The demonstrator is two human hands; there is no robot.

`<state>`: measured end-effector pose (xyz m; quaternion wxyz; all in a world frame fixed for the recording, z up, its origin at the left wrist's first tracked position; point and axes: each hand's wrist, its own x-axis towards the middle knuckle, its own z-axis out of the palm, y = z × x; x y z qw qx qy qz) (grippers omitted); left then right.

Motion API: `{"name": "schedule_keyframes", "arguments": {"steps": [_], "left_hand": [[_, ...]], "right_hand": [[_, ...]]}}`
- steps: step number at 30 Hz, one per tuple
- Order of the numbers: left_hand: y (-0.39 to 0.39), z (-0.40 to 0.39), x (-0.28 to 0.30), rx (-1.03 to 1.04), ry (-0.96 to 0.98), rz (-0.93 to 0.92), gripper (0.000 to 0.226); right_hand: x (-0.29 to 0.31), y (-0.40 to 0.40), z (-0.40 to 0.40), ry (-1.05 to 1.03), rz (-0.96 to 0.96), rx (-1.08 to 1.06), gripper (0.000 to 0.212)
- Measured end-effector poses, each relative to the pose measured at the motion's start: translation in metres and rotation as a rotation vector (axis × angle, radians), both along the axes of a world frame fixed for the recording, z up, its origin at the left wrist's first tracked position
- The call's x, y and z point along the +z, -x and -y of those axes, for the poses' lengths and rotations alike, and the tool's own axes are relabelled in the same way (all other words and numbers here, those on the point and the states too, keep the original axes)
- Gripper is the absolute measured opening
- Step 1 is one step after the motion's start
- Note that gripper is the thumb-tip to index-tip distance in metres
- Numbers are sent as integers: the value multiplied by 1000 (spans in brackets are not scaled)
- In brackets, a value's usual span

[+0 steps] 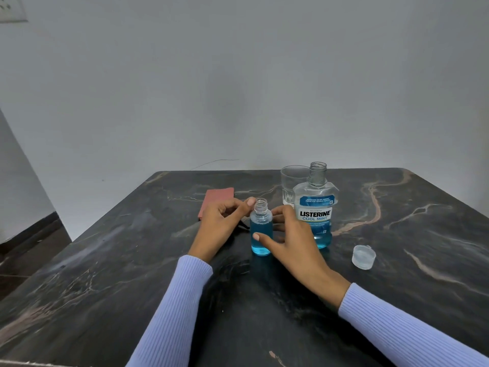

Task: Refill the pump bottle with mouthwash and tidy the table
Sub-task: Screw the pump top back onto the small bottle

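My two arms in a ribbed lilac top

I'm wearing a long-sleeved knit top in a pale lavender-blue, and both sleeves show from the forearm down. The left sleeve (pixel 173 308) and the right sleeve (pixel 402 329) are the same fabric: fine ribs that run lengthwise along the arm, close-set and even, with no print, buttons or seams that I can make out. Each sleeve fits snugly and ends in a plain cuff edge at the wrist, without a separate band. Beyond the cuffs my left hand (pixel 219 223) and right hand (pixel 293 239) are bare: no rings, watch or bracelets visible. My fingernails are short and unpainted.
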<state>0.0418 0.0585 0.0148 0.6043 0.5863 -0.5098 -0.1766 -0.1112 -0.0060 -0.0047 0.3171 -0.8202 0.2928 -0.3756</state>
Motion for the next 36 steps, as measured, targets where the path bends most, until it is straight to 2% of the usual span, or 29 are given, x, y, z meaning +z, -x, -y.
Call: {"name": "schedule_keyframes", "arguments": {"steps": [7,13,18,24,27,32,36], "left_hand": [[-3,1,-1,64,-14,-70,44],[-10,1,-1,258,14,-168,16],[-20,-2,-3,443,-36,-96,18],[-25,-12,9,445,-126,-60,19],[-36,-11,25,443,-257,82,23],[-44,-7,37,304,-663,317,35],[-42,1,36,287,-803,444,45]], "right_hand": [[-3,0,5,-63,42,30,44],[-4,4,8,-98,41,38,45],[-5,4,6,-105,44,42,45],[-1,7,4,-74,21,54,47],[0,7,4,-51,12,55,47],[-1,7,7,-39,34,67,44],[-1,8,7,-44,17,74,44]]}}
